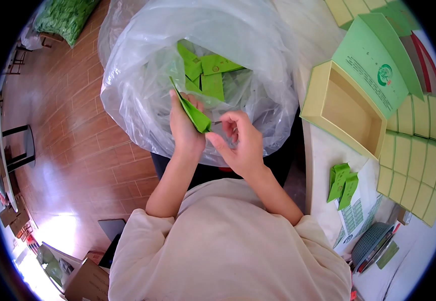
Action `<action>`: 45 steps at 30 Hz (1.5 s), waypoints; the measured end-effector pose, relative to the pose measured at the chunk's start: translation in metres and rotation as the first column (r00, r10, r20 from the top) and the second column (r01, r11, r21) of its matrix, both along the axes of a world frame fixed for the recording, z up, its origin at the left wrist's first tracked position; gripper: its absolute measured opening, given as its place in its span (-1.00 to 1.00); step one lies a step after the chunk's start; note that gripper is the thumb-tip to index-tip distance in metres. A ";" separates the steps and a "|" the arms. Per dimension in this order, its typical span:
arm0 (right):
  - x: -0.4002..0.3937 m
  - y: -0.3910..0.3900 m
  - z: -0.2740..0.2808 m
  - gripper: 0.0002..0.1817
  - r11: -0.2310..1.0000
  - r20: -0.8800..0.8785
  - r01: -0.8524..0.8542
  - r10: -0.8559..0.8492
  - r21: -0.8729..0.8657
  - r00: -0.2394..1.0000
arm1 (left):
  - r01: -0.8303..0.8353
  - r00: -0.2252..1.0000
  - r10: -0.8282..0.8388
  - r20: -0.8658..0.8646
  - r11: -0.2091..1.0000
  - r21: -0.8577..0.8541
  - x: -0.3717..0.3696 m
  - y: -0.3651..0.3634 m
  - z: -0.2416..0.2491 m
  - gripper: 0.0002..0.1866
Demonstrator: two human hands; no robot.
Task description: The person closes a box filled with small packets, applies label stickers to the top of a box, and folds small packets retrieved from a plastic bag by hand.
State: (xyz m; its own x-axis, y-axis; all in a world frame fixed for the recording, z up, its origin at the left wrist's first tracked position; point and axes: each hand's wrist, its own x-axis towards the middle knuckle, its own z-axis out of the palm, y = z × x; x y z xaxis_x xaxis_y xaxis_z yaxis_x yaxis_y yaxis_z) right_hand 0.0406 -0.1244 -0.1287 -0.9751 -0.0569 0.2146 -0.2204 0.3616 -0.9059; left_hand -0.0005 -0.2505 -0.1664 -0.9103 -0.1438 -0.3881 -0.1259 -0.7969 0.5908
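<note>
My left hand (186,126) is wrapped round a narrow bright green packet (194,114), which is tilted with its pointed end up and away. Close to the packet's lower end is my right hand (238,140), its fingers curled and its thumb stretched towards the packet. A thin dark sliver shows by the right index fingertip; what it is I cannot make out. Beyond both hands, a large clear plastic bag (142,65) gapes wide. Several similar green packets (212,86) lie inside it, some overlapping.
On the white table (321,145) to the right stands an opened pale green box (346,108) beside stacked boxes (413,155). Two green packets (342,185) lie nearer me, by a grey basket (371,246). A cardboard box (87,281) and a full green sack (65,20) are at left.
</note>
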 end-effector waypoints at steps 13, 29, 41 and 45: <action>0.003 0.035 0.002 -0.82 0.907 0.243 0.267 -0.193 -0.324 0.951 | 0.079 0.862 -0.447 -0.241 0.587 -0.806 0.028 0.016 -0.007 -0.74; 0.143 0.202 0.054 -0.78 0.163 -0.526 0.658 -0.476 0.735 0.705 | -0.437 0.681 -0.732 -0.031 -0.372 -0.819 -0.145 0.024 -0.101 -0.48; 0.041 0.067 0.035 -0.69 0.920 -0.340 0.308 -0.217 0.241 0.915 | -0.152 0.899 -0.424 -0.107 -0.073 -0.986 -0.033 0.021 0.003 -0.27; 0.005 0.039 0.011 -0.63 0.973 -0.157 0.168 -0.143 0.159 0.977 | -0.090 0.805 -0.594 -0.023 -0.084 -0.992 0.025 0.012 0.029 -0.14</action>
State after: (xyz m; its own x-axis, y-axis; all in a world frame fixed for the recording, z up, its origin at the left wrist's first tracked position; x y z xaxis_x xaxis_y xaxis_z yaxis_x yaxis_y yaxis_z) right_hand 0.0456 -0.0856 -0.1178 -0.9343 0.0447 0.3536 -0.2730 0.5478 -0.7908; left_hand 0.0241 -0.2388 -0.1377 -0.9473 0.2417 0.2102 0.3171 0.6145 0.7224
